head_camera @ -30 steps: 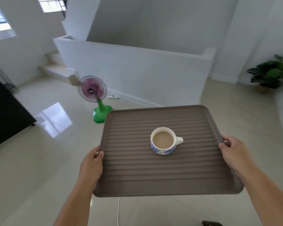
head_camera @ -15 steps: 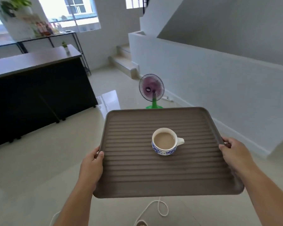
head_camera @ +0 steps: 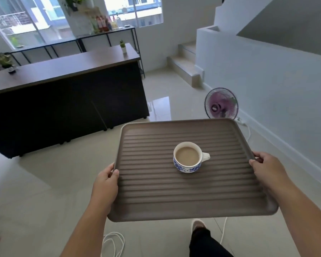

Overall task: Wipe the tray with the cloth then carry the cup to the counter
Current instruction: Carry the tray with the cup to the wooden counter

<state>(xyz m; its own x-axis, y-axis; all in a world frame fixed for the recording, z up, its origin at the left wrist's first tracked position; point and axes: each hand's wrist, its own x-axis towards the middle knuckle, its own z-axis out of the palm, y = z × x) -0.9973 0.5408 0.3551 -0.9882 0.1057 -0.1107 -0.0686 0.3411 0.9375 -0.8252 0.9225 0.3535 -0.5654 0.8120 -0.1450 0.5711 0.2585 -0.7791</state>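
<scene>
Both arms reached forward, the left hand (head_camera: 105, 184) and right hand (head_camera: 267, 168) clamped on the tray (head_camera: 156, 197) edges, the cup (head_camera: 188, 157) between their fingers.

- One head-worn view, looking forward and steeply down (wide-angle, edges bowed).
- Close over the tray (head_camera: 191, 199), whose side rims the fingers (head_camera: 115, 173) clasp.
- Beyond the fingers, up-left: the bench (head_camera: 63, 68) across open floor (head_camera: 35, 182).
</scene>
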